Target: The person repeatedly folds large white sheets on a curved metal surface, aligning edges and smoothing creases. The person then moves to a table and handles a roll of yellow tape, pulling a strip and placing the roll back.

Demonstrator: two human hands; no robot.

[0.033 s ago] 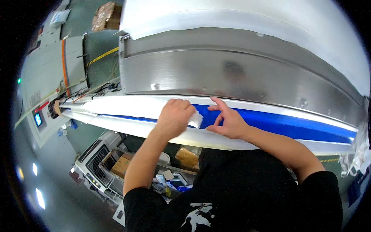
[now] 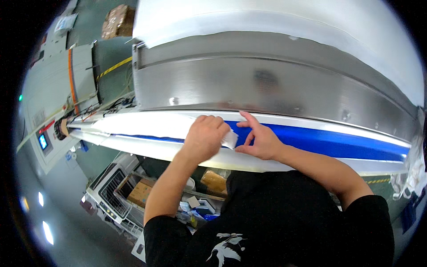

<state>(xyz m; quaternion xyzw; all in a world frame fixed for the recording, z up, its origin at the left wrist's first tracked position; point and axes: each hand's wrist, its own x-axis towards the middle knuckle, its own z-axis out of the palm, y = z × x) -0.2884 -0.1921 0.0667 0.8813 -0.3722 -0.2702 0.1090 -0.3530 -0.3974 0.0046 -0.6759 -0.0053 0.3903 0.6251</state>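
My left hand point(image 2: 205, 137) is closed on the end of a long white sheet of thin material point(image 2: 147, 123), either cloth or paper. A crumpled white end point(image 2: 230, 139) pokes out beside its fingers. The sheet runs left along a long blue strip point(image 2: 329, 140) set between white rails, covering part of the blue. Just right of that loose end, my right hand point(image 2: 262, 139) hovers over the strip with fingers apart and the thumb curved toward the index finger. Nothing shows in its grasp.
A brushed metal panel point(image 2: 200, 82) rises beyond the strip, with a white sheet point(image 2: 284, 15) over it. At left stands a white machine with a small lit screen point(image 2: 42, 141). Below are a cardboard box point(image 2: 141, 192) and assorted small items. White material point(image 2: 407, 175) hangs at the right end.
My left hand has shifted slightly right, bringing the white end closer to my right hand. The whole view has moved a little.
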